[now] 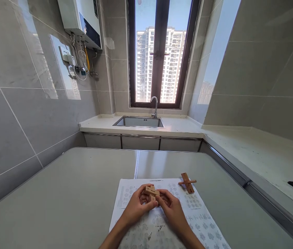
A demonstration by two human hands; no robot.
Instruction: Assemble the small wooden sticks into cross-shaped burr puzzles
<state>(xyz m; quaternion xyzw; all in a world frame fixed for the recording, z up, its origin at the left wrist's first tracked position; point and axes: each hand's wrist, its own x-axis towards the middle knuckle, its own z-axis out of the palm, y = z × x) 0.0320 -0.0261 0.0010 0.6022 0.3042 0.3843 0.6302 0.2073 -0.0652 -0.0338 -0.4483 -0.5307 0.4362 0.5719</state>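
Observation:
A small wooden interlocking puzzle [151, 192] is gripped between both hands just above a printed instruction sheet [201, 221]. My left hand [135, 207] clasps its left side with thumb and fingers. From the right, my right hand [171, 207] pinches the same puzzle. A second wooden piece assembly, cross-shaped [187, 182], lies on the sheet's far right corner, a short way from my right hand.
The sheet lies on a grey table [71, 193] with a seam down its middle. Beyond it are a counter with a steel sink [138, 121] and tap [155, 105] under a window. A white counter [260, 152] runs along the right wall. A water heater [82, 20] hangs top left.

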